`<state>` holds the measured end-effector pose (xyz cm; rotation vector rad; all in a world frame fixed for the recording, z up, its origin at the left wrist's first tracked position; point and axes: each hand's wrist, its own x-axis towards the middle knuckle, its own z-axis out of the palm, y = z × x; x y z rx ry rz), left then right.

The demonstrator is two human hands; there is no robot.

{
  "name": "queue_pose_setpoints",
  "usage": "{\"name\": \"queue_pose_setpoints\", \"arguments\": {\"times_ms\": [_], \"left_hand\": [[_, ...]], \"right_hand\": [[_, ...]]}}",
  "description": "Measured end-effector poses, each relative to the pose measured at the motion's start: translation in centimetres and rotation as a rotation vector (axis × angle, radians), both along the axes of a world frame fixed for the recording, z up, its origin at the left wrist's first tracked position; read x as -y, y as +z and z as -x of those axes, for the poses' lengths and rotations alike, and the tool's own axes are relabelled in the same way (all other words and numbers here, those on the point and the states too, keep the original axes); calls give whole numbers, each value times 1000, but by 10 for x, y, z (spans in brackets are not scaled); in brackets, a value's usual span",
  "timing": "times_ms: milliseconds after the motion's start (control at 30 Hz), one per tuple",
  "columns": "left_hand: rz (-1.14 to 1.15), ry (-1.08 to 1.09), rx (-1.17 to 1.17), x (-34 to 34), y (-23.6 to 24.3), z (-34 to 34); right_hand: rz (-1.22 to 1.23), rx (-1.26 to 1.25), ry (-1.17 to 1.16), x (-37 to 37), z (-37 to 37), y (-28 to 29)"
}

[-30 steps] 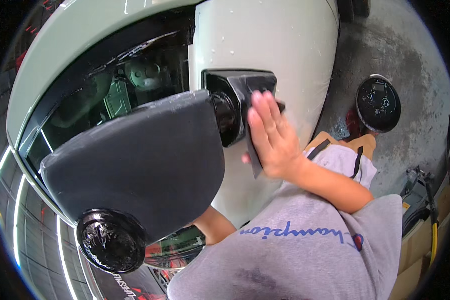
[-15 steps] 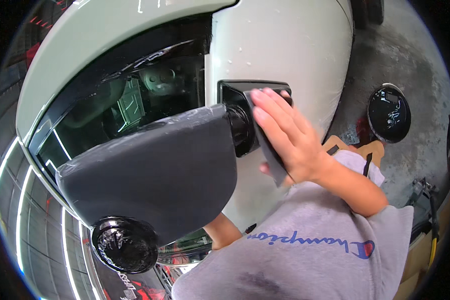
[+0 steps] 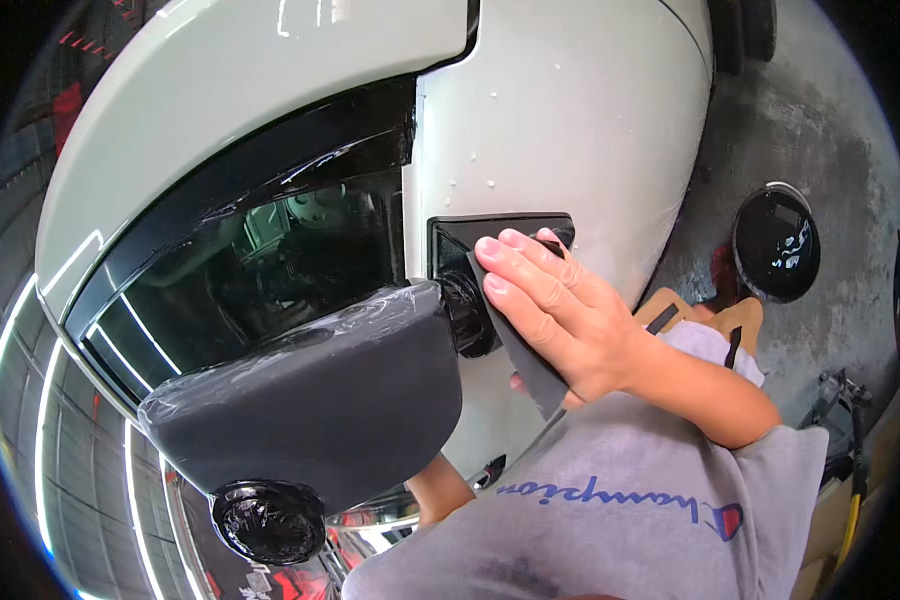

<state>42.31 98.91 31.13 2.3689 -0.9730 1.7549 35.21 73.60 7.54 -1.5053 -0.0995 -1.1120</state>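
My right hand (image 3: 570, 315) is pressed flat over a thin dark grey sheet (image 3: 535, 370), its fingers together on top and a fingertip showing beneath. The sheet lies beside the black arm (image 3: 473, 322) of a side mirror, below the black triangular base (image 3: 448, 232) on the white car. The mirror's big dark grey housing (image 3: 310, 410) spreads to the left, with wrinkled clear film along its upper edge. A round, glossy black mirror (image 3: 268, 522) hangs at its lower end. My left forearm (image 3: 442, 490) goes up behind the housing, which hides the left hand.
The pale, glossy car body (image 3: 570, 120) carries a few water drops. A dark side window (image 3: 270, 240) is behind the mirror. On the grey floor to the right lies a round black object (image 3: 776, 245), with a metal stand (image 3: 848, 395) nearer me.
The view has shifted, so the car and mirror sit lower in the picture. My right hand stays on the sheet by the mirror arm, and the left hand remains hidden.
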Motion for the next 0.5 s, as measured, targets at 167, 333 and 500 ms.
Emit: {"name": "queue_pose_setpoints", "arguments": {"times_ms": [167, 333, 500], "left_hand": [[17, 59, 29, 4, 9, 21], [44, 116, 72, 2, 27, 39], [93, 151, 86, -6, 34, 57]], "right_hand": [[-20, -5, -21, -12, 2, -36], [48, -26, 43, 6, -12, -17], [-9, -49, 50, 7, -11, -10]]}}
